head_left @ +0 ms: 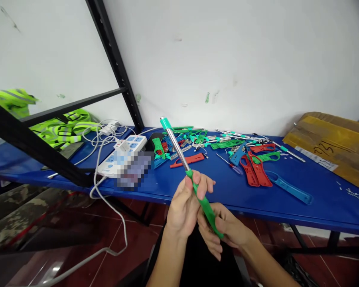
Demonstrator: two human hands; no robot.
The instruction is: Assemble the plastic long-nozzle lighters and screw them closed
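My left hand (185,203) and my right hand (224,229) both grip one long tool (182,159) with a green plastic handle, a shiny metal shaft and a green tip. It slants up and away to the left, over the front edge of the blue table (317,207). The left fingers pinch it where the handle meets the metal. Lower down, the right fingers wrap the end of the handle. Both hands hover in front of the table, above my lap.
Red, green and blue plastic handle parts (254,167) and metal rods (236,135) lie scattered on the table. A white power strip (122,153) with cables sits left. Neon vests (62,127) lie behind a black rack frame (116,67). A cardboard box (332,143) stands far right.
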